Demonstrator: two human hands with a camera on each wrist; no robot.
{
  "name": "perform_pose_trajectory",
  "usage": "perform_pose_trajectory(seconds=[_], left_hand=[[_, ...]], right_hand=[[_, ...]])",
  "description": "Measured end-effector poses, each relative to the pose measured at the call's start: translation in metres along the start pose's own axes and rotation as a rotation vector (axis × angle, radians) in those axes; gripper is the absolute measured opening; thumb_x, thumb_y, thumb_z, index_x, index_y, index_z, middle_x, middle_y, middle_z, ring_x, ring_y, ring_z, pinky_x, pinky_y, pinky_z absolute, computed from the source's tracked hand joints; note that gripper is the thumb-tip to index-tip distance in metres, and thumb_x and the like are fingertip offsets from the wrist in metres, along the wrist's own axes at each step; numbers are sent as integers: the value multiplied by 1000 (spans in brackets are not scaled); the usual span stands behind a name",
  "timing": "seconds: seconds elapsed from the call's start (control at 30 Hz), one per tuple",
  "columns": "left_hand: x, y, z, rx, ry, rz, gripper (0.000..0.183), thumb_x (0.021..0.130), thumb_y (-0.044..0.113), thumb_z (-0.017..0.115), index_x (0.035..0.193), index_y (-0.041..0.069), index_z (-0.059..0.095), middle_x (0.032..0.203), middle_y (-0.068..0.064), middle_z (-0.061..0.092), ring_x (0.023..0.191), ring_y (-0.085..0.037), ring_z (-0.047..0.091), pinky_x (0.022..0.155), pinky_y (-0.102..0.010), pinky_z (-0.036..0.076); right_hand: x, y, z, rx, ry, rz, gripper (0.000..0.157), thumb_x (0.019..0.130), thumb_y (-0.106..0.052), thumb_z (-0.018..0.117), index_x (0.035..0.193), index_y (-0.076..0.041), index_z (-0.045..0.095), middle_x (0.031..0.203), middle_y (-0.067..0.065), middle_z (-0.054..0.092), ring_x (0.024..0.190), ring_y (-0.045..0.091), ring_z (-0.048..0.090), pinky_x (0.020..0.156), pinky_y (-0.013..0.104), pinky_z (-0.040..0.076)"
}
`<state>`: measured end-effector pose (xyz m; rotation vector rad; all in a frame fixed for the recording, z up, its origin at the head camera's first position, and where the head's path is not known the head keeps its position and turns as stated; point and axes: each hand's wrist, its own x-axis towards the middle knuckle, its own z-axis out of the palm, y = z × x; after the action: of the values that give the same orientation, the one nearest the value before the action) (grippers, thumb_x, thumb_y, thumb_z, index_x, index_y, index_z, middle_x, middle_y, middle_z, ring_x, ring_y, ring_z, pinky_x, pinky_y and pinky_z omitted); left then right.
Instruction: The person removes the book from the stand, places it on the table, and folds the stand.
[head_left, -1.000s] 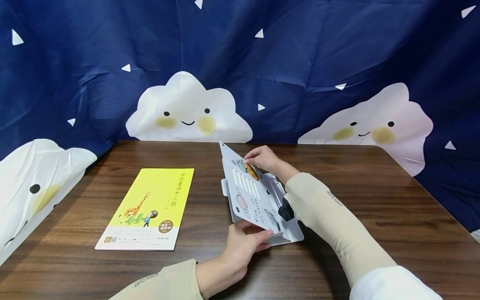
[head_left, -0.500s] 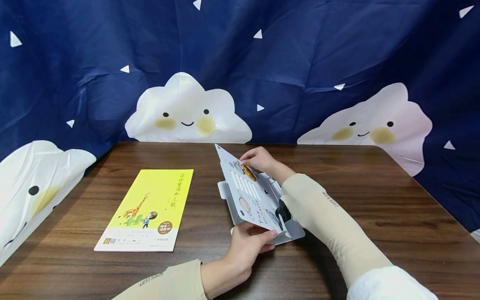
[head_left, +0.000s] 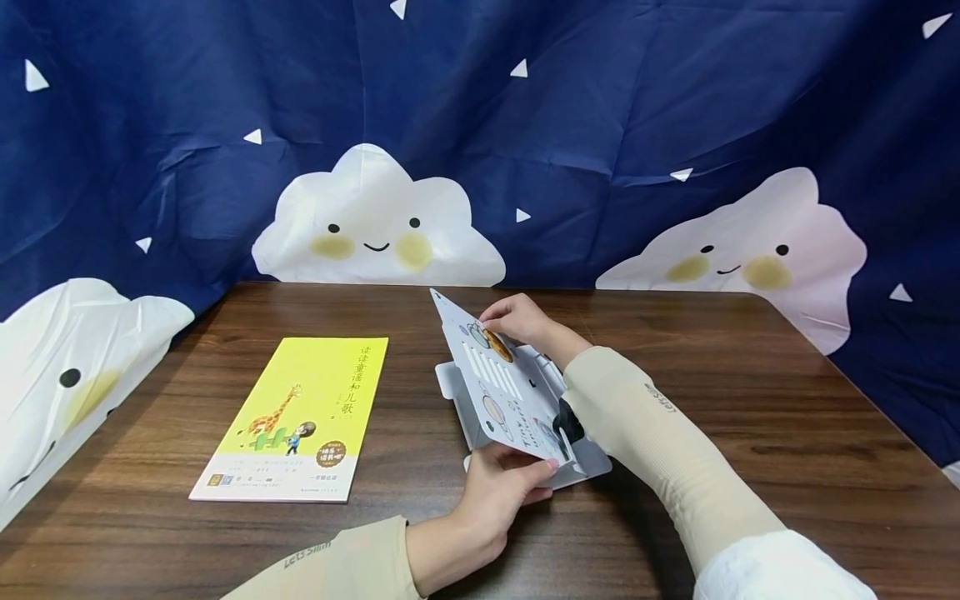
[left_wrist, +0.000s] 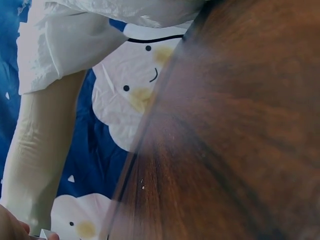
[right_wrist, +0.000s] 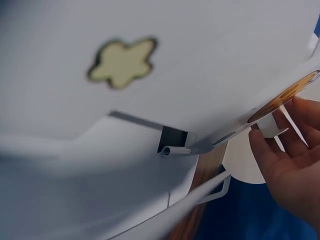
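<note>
The left hand [head_left: 491, 500] grips the near edge of the stand [head_left: 483, 387], thumb in sight, most of its fingers hidden behind the panel. The right hand [head_left: 519, 319] pinches the panel's far part by the orange planet; the head view hides part of its grip, while the right wrist view shows thumb and fingers at the edge. The stand sits partly unfolded on the table [head_left: 712, 375], right of the book [head_left: 288, 417], its panel tilted up over a base that is largely covered. A black object [head_left: 567, 421] by the right wrist is partly concealed. The left wrist view is mostly blurred wood, with only a sliver of a hand in its corner. Compared with one second ago, the panel's upper corner lies slightly farther left; the book is unmoved.
</note>
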<state>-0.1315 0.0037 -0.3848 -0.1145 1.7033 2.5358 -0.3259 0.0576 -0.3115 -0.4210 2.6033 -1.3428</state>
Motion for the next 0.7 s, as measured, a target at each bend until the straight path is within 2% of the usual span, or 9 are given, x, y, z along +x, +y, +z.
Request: perform_pose_trajectory(seconds=[0.2, 0.33, 0.43, 0.5, 0.63, 0.7], left_hand=[[-3, 5, 4, 17, -9, 8, 32, 67, 0, 68, 97, -2, 58, 83, -11, 62, 71, -17, 60, 60, -33, 51], [-14, 21, 12, 22, -11, 19, 31, 68, -3, 65, 97, -7, 57, 82, -11, 62, 68, -15, 59, 61, -33, 50], [-18, 27, 14, 19, -16, 37, 32, 69, -4, 64, 98, -10, 55, 82, -12, 61, 68, -14, 58, 61, -33, 50], [-13, 20, 14, 9, -9, 27, 32, 68, -3, 66, 99, -7, 56, 83, -11, 62, 69, -15, 58, 61, -33, 50], [1, -1, 11, -9, 6, 10, 33, 65, 1, 70, 96, 0, 59, 84, -11, 62, 71, -18, 59, 60, -33, 50], [5, -6, 12, -17, 13, 14, 33, 64, 1, 71, 95, 1, 60, 84, -11, 62, 71, -19, 59, 59, -35, 50]], right_hand=[[2, 1, 1, 7, -13, -6, 15, 79, -4, 60, 92, 2, 65, 90, 8, 61, 76, 15, 49, 66, 25, 43], [4, 2, 3, 14, -23, -23, 15, 78, -3, 60, 91, 2, 65, 87, 8, 62, 74, 14, 50, 70, 31, 45], [5, 2, 4, 28, -34, -22, 15, 79, -3, 60, 91, 2, 65, 85, 7, 61, 74, 16, 50, 72, 36, 45], [5, 2, 3, 32, -41, -21, 15, 79, -3, 59, 91, 2, 65, 84, 6, 61, 73, 17, 50, 72, 37, 45], [4, 1, 2, 28, -63, -30, 15, 80, -4, 59, 92, 2, 65, 86, 6, 61, 74, 17, 49, 66, 29, 44], [4, 1, 1, 17, -73, -36, 15, 80, -5, 59, 92, 1, 65, 89, 6, 61, 76, 15, 48, 65, 25, 42]])
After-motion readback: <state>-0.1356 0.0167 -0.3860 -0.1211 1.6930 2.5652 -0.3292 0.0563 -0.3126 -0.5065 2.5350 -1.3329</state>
